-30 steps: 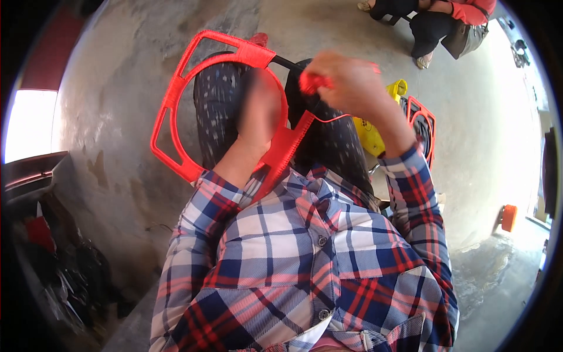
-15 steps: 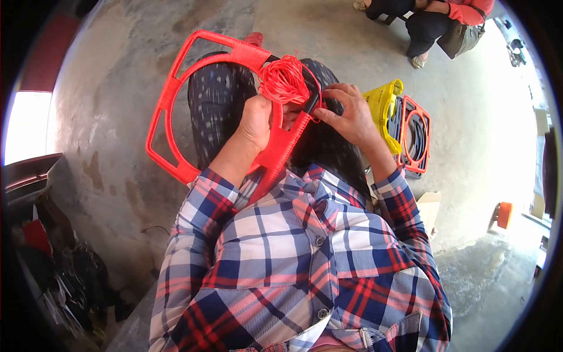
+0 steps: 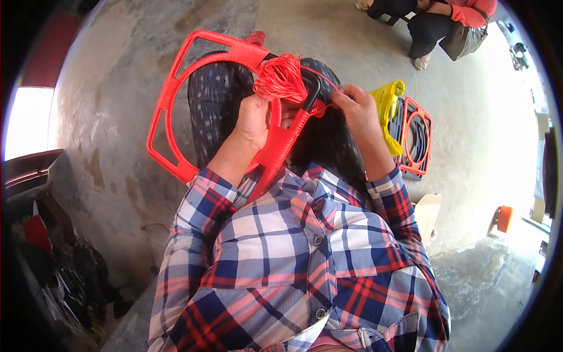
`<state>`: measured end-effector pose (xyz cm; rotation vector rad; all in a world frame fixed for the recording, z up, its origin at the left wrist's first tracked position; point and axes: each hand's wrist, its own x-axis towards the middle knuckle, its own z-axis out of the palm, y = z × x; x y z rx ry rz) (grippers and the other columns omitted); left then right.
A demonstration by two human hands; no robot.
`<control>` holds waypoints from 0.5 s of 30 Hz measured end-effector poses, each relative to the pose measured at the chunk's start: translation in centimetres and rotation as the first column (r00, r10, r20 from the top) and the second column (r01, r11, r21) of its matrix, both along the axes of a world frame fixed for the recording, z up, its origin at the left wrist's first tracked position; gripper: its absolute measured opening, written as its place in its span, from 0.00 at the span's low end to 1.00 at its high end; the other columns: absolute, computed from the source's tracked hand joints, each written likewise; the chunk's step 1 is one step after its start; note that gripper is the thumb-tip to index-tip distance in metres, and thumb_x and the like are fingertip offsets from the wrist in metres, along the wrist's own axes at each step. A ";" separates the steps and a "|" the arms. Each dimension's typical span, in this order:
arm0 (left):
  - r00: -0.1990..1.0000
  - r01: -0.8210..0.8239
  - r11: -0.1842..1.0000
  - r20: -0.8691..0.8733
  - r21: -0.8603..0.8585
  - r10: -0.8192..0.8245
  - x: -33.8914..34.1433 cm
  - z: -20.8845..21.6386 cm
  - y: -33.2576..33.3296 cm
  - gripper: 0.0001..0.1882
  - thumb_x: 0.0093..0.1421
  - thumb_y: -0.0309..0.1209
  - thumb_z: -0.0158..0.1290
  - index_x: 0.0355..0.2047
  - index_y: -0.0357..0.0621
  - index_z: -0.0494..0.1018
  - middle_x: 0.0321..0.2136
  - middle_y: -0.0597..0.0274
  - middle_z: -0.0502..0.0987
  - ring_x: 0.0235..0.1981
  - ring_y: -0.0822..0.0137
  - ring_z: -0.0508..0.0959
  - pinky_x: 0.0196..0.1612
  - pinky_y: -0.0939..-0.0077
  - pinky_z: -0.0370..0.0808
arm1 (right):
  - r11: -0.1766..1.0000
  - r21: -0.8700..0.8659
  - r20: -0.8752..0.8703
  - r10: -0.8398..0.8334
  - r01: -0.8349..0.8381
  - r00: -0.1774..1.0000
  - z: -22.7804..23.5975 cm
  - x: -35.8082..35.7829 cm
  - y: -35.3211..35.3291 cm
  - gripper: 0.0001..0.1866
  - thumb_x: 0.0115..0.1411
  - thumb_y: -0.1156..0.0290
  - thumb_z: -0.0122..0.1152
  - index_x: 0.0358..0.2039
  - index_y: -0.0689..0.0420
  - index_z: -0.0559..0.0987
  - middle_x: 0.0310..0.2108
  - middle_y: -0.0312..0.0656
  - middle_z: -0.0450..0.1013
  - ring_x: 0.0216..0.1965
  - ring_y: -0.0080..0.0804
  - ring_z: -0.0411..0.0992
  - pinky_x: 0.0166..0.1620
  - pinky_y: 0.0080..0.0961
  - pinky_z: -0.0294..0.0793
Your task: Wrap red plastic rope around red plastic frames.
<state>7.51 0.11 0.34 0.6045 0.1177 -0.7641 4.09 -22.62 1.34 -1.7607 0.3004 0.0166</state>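
A squarish frame with a large round opening rests across my lap, most of it wrapped in red cord. One corner shows its bare black bar. My left hand is closed round the frame's inner rim, some fingers hidden beneath it. Just above that hand lies a loose bundle of red cord. Right of the black corner, my right hand pinches a strand of the red cord, which runs over the corner. A few red loops sit on the bar below it.
To the right on the concrete floor stand a yellow bag and stacked black frames with a red-edged one. A seated person with a grey handbag is at the upper right. Dark clutter fills the lower left.
My right hand has moved slightly right, away from the black corner, drawing the strand out taut. The cord bundle has shifted a little. My left hand keeps its hold.
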 end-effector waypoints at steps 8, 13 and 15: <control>0.998 0.021 1.000 -0.058 -0.009 -0.021 0.3 -0.2 0.6 0.27 0.55 0.45 0.50 0.48 0.37 0.72 0.42 0.44 0.77 0.42 0.52 0.78 0.48 0.60 0.75 | 0.801 -0.598 0.185 0.186 -0.040 0.965 4.6 -3.4 1.1 0.14 0.48 0.67 0.67 0.35 0.58 0.79 0.36 0.45 0.73 0.37 0.44 0.74 0.42 0.35 0.73; 0.998 0.055 0.998 -0.038 -0.032 -0.056 0.3 -0.2 0.4 0.27 0.55 0.46 0.50 0.48 0.37 0.72 0.42 0.44 0.78 0.41 0.53 0.79 0.48 0.57 0.75 | 0.671 -0.742 0.377 0.396 0.016 0.837 4.0 -2.1 2.0 0.17 0.48 0.65 0.68 0.37 0.59 0.79 0.39 0.45 0.73 0.39 0.44 0.73 0.43 0.33 0.72; 0.998 0.041 0.998 -0.034 -0.048 -0.043 0.4 -0.6 0.4 0.27 0.55 0.46 0.50 0.48 0.37 0.72 0.42 0.45 0.78 0.41 0.53 0.79 0.48 0.58 0.75 | 0.643 -0.756 0.231 0.438 -0.122 0.869 2.6 -1.4 2.1 0.18 0.50 0.65 0.66 0.39 0.61 0.80 0.40 0.46 0.73 0.40 0.41 0.73 0.44 0.32 0.72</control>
